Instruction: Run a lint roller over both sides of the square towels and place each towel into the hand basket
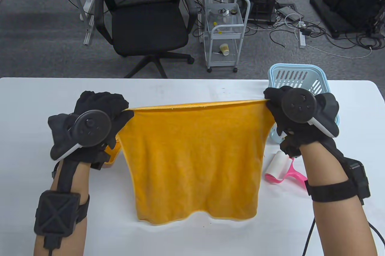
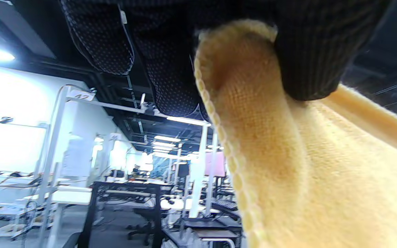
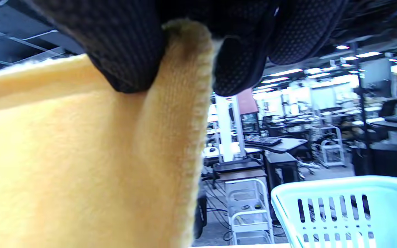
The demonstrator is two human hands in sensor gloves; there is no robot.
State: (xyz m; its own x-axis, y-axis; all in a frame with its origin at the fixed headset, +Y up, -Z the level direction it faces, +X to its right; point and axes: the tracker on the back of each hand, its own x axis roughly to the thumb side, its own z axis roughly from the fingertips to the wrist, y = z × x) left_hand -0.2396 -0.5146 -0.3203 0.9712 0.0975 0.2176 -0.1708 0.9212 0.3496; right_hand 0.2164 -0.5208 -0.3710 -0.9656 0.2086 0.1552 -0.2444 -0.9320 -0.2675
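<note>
White table (image 1: 192, 238) | orange towel (image 1: 195, 159) hanging (upper corners) | both hands' fingers (image 2: 305, 62) pinching it

Sitting on grey carpet floor (image 1: 36, 27): black mesh office chair (image 1: 141, 18) at 11 o'clock past the white table (image 1: 192, 90), white wire utility cart (image 1: 225, 36) at 12, paper cup (image 1: 224, 49) lying on its lower shelf. Trailing across floor at 1–2 o'clock: power strip (image 1: 301, 35) and tangled cables (image 1: 337, 36). Standing at 2: dark equipment base (image 1: 346, 0). Showing in wrist views: dark open ceiling, strip lights (image 2: 188, 120) glowing, rows of workbenches (image 3: 274, 141) receding.
</note>
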